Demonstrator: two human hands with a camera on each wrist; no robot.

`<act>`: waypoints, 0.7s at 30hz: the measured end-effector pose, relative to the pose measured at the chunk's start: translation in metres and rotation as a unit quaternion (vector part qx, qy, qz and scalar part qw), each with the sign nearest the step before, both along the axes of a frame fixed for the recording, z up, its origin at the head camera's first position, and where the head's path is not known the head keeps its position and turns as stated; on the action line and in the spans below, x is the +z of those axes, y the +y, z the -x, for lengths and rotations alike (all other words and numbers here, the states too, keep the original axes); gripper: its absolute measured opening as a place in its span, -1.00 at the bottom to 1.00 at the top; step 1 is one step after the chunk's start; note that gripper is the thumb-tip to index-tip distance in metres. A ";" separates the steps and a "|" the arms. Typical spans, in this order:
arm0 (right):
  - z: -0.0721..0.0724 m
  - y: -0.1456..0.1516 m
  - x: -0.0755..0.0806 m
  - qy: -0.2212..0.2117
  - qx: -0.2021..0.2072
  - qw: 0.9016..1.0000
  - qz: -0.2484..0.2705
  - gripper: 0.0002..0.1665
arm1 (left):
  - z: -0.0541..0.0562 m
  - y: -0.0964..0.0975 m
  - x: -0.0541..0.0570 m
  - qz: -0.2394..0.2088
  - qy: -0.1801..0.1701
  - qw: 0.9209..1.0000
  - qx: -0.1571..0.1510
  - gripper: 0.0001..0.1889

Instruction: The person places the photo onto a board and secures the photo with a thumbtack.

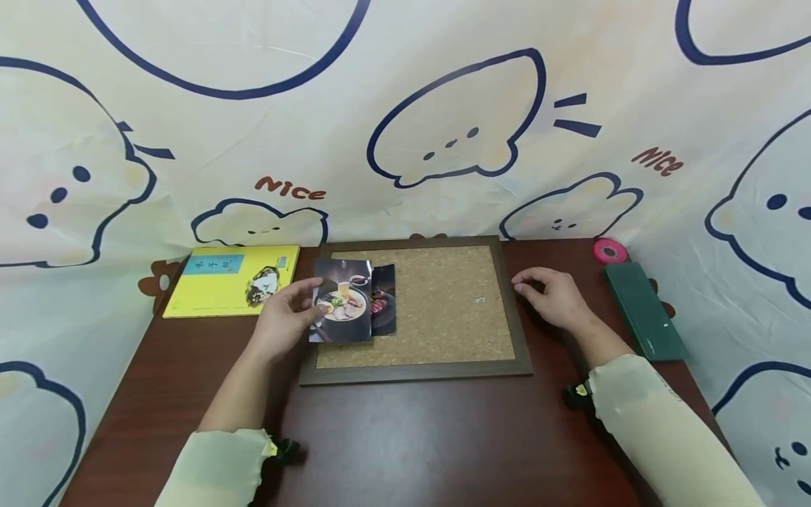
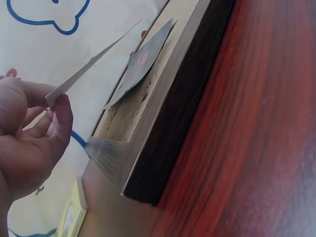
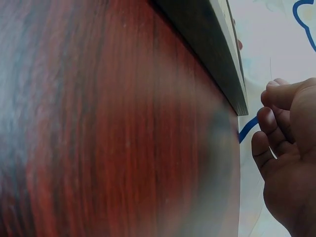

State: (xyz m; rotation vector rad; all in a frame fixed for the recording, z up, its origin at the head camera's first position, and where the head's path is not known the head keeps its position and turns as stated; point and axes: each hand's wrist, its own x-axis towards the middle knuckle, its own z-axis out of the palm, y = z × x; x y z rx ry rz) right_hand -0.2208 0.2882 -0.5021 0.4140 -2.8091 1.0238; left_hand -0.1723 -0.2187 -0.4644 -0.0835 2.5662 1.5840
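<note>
Left hand (image 1: 285,318) is clamped on a food photo (image 1: 342,301), pinched at its left edge and held tilted above the left part of the cork board (image 1: 443,310). A second photo (image 1: 384,299) is seen lying on the cork just behind it, partly covered. Right hand (image 1: 552,296) rests with loose, unclenched fingers at the board's right frame, nothing held. The risk is judged plain: with so thin a pinch, the photo could be dropped or bent, and the lower one dragged askew if brushed. The board could be nudged toward the counter's back edge, where a yellow book (image 1: 231,287) lies at the left corner.
</note>
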 end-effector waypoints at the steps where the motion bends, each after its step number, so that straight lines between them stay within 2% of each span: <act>1: 0.001 -0.001 0.000 0.001 0.000 1.000 0.000 -0.89 | 0.001 0.001 -0.001 -0.003 0.002 1.000 -0.003 -0.45; 9: 0.002 -0.011 0.001 -0.003 0.003 1.000 0.004 -0.91 | 0.007 0.014 -0.006 -0.005 -0.008 1.000 -0.008 -0.44; 21: 0.006 -0.025 0.002 -0.004 0.018 1.000 0.015 -0.94 | 0.013 0.037 -0.012 -0.025 0.005 0.999 -0.024 -0.42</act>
